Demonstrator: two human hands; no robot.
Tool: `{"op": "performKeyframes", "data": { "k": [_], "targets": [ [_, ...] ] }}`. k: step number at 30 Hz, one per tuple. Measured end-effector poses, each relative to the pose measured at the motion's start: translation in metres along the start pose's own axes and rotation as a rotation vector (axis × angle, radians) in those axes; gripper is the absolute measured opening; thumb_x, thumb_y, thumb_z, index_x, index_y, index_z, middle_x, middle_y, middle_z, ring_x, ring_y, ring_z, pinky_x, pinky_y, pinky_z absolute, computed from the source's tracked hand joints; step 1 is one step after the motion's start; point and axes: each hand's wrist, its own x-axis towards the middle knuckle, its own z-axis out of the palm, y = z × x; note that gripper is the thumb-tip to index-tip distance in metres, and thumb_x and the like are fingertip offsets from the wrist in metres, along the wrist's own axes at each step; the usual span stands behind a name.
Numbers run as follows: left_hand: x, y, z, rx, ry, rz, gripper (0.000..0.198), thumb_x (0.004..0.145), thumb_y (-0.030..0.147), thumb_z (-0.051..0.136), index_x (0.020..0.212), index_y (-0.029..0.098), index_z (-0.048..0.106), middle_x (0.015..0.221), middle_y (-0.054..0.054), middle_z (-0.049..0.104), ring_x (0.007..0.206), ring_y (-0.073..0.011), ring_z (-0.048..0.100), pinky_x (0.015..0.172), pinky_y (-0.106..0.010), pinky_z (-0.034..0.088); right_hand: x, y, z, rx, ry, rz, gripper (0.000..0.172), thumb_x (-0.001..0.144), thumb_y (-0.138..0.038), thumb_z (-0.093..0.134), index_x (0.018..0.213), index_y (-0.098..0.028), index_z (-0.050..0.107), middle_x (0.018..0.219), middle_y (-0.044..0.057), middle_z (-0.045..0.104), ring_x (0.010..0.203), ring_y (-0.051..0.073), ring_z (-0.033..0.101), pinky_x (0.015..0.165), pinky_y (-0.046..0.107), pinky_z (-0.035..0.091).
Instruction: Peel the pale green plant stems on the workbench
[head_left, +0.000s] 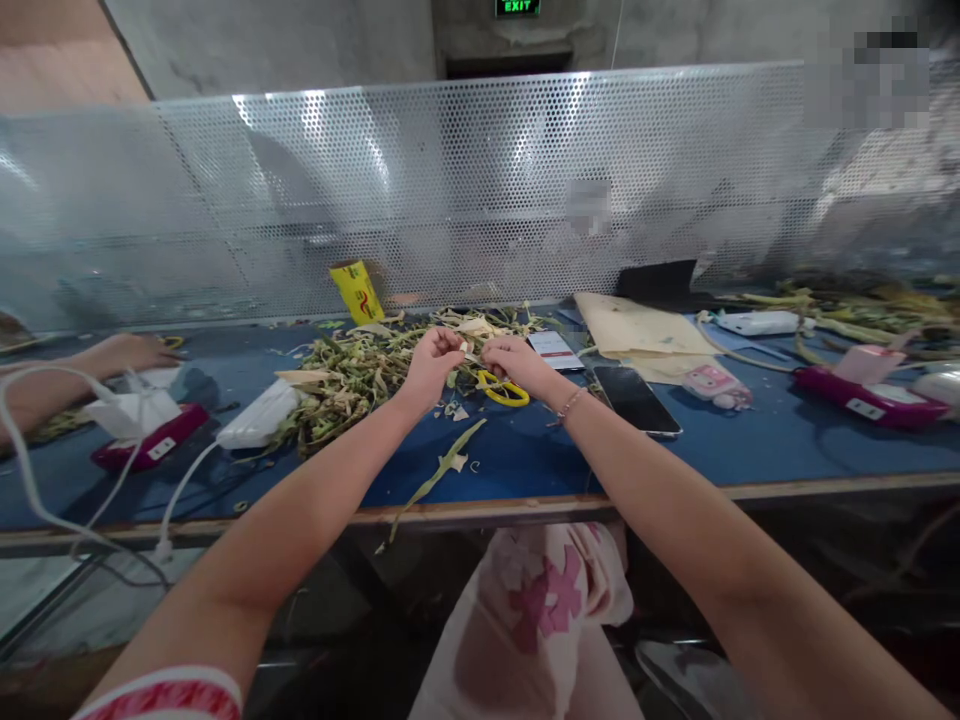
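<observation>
My left hand (435, 362) is closed in a pinch on a small pale piece (468, 349), too small to identify. Close beside it, my right hand (516, 360) has its fingers pressed together; what they grip is hidden. Just below the right hand are the yellow handles of scissors (504, 390); whether the hand touches them I cannot tell. A heap of withered green and tan plant stalks and leaves (352, 375) spreads to the left and behind my hands. One long green stalk (442, 470) lies nearer me, across the table's front edge.
A phone (637, 400), a lit screen (555, 351) and brown paper (645, 330) lie to the right. White power strip (259, 415), maroon power strips (870, 395) and cables flank the blue table (525, 460). A perforated metal screen (480, 190) stands behind. Another person's hand (139, 353) is at left.
</observation>
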Motion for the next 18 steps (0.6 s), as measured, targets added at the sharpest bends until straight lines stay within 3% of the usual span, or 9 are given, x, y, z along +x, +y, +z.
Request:
{"op": "performKeyframes", "data": {
  "k": [5,10,14,18],
  "targets": [
    [0.001,0.005,-0.007,0.25,-0.142,0.074,0.018,0.057,0.013,0.053,0.074,0.016,0.058,0.063,0.003,0.05,0.057,-0.0077,0.045,0.055,-0.02,0.036,0.001,0.002,-0.003,-0.024,0.028,-0.005,0.014,0.06,-0.019,0.043,0.047,-0.016,0.043,0.042,-0.005,0.036,0.041,0.006,0.033,0.042,0.019,0.024],
    [0.003,0.01,-0.013,0.467,-0.275,0.116,0.015,0.061,0.014,0.052,0.074,0.016,0.06,0.062,0.001,0.051,0.055,-0.0086,0.046,0.054,-0.021,0.037,0.001,0.001,-0.005,-0.055,0.071,0.026,0.016,0.061,-0.017,0.041,0.045,-0.016,0.041,0.04,-0.005,0.035,0.039,0.006,0.032,0.042,0.02,0.024],
    [0.003,0.017,-0.018,0.731,-0.427,0.333,0.015,0.065,0.014,0.052,0.076,0.016,0.063,0.078,-0.004,0.054,0.064,-0.0102,0.05,0.057,-0.022,0.04,0.0,0.0,-0.006,-0.053,0.065,0.058,0.016,0.061,-0.015,0.041,0.044,-0.016,0.041,0.039,-0.005,0.035,0.038,0.006,0.032,0.04,0.02,0.024],
    [0.006,0.022,-0.025,0.95,-0.556,0.544,0.016,0.069,0.013,0.052,0.08,0.017,0.063,0.082,-0.006,0.056,0.07,-0.0115,0.052,0.064,-0.023,0.042,0.0,0.0,-0.01,-0.026,-0.004,0.075,0.018,0.061,-0.012,0.04,0.044,-0.016,0.04,0.037,-0.005,0.034,0.036,0.005,0.03,0.039,0.02,0.023]
  ]
}}
